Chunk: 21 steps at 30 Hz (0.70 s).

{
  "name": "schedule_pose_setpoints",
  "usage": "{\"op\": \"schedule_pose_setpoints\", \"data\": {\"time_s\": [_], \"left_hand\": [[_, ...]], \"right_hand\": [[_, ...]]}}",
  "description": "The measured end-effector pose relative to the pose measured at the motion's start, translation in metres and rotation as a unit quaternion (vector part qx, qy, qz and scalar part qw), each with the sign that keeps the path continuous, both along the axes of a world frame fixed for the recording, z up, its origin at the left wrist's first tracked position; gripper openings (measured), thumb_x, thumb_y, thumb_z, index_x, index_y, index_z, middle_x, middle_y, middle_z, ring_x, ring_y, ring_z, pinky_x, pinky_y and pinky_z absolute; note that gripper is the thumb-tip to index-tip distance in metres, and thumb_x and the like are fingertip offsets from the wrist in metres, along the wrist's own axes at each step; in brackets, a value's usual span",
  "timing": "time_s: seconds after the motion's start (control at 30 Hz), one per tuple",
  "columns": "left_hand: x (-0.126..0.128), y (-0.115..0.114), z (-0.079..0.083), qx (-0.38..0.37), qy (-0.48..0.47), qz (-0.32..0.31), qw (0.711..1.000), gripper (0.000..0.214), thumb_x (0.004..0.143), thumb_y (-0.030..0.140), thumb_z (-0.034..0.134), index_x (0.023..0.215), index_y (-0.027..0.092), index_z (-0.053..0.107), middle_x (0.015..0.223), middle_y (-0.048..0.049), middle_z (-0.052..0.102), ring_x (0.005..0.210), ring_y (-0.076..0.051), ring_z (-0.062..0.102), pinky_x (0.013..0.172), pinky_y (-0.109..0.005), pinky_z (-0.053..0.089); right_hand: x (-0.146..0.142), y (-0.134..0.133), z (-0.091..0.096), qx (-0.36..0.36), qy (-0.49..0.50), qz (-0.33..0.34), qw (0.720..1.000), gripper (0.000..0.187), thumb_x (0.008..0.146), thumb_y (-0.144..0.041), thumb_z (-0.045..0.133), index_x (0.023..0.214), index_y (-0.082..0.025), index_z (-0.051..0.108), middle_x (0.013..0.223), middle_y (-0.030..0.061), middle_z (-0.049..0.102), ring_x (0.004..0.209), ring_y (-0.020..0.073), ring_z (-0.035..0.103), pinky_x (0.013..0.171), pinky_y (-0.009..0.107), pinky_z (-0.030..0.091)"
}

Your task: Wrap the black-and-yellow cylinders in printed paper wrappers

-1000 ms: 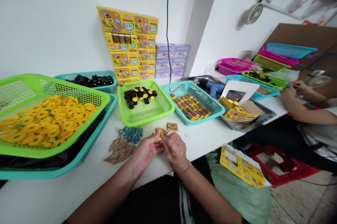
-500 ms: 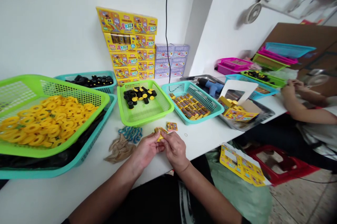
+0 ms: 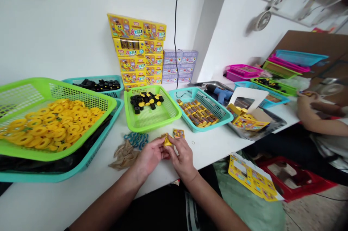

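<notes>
- While the left hand (image 3: 148, 156) and right hand (image 3: 182, 158) met just above the white surface (image 3: 217, 151), both pinched a small yellow printed packet (image 3: 167, 140) between their fingertips.
- Step in hand looked like folding or shaping that packet; next move called for a steady pinch, as it was small.
- Left forearm (image 3: 108, 198) and right forearm (image 3: 214, 205) angled inward from the bottom of the view.
- Second printed packet (image 3: 178, 133) lay just beside the hands, flat on the surface.
- Blue twisted cords (image 3: 135, 140) and crumpled brown paper (image 3: 125, 156) lay left of them.
- Green basket (image 3: 152, 126) of black-and-yellow pieces stood behind.
- Co-worker's hand (image 3: 306, 106) at far right held something too small to tell.
</notes>
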State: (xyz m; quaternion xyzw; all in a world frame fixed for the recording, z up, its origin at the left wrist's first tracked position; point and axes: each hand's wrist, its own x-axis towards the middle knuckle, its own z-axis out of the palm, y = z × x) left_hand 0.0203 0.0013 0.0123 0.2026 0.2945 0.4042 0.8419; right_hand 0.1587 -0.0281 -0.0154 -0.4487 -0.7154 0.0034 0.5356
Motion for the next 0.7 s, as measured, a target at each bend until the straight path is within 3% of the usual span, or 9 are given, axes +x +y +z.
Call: {"op": "schedule_pose_setpoints", "data": {"time_s": [0.13,0.33,0.47,0.6,0.7], "left_hand": [[0.000,0.002,0.000,0.013,0.008,0.020,1.000,0.014,0.084,0.024,0.066,0.090,0.012,0.070,0.079,-0.0061,0.067,0.064,-0.013,0.061,0.062,-0.026,0.050],[0.002,-0.002,-0.001,0.015,0.022,0.065,0.998,0.013,0.075,0.021,0.077,0.081,0.011,0.071,0.080,-0.0054,0.069,0.067,-0.012,0.063,0.063,-0.023,0.049],[0.003,-0.005,-0.002,0.005,0.030,0.063,0.998,0.014,0.075,0.022,0.077,0.082,0.011,0.070,0.077,-0.0049,0.069,0.064,-0.011,0.061,0.063,-0.023,0.048],[0.003,-0.005,-0.003,0.002,0.022,0.033,0.999,0.012,0.081,0.022,0.071,0.083,0.011,0.069,0.074,-0.0056,0.067,0.064,-0.013,0.060,0.064,-0.025,0.047],[0.003,-0.003,-0.004,-0.007,0.011,0.014,1.000,0.014,0.085,0.025,0.067,0.087,0.011,0.069,0.078,-0.0072,0.068,0.065,-0.014,0.060,0.066,-0.028,0.048]], "right_hand": [[-0.001,-0.001,0.001,-0.002,-0.026,0.011,1.000,0.031,0.092,-0.021,0.059,0.123,-0.020,0.062,0.095,0.0102,0.068,0.086,0.0224,0.062,0.076,0.039,0.055],[-0.004,0.000,-0.003,-0.025,0.046,0.029,0.998,0.026,0.093,-0.024,0.059,0.119,-0.022,0.064,0.090,0.0065,0.069,0.082,0.0193,0.064,0.073,0.035,0.055],[-0.001,0.002,-0.003,-0.005,0.039,0.031,0.999,0.022,0.093,-0.022,0.059,0.113,-0.021,0.067,0.082,0.0059,0.068,0.075,0.0185,0.063,0.068,0.034,0.054],[0.007,0.004,-0.001,0.038,-0.044,0.016,0.998,0.019,0.092,-0.019,0.059,0.108,-0.019,0.069,0.074,0.0057,0.066,0.070,0.0194,0.060,0.066,0.036,0.052],[0.009,0.003,-0.001,0.034,-0.069,0.000,0.997,0.020,0.090,-0.021,0.061,0.110,-0.019,0.067,0.081,0.0078,0.067,0.077,0.0215,0.062,0.070,0.038,0.053]]}}
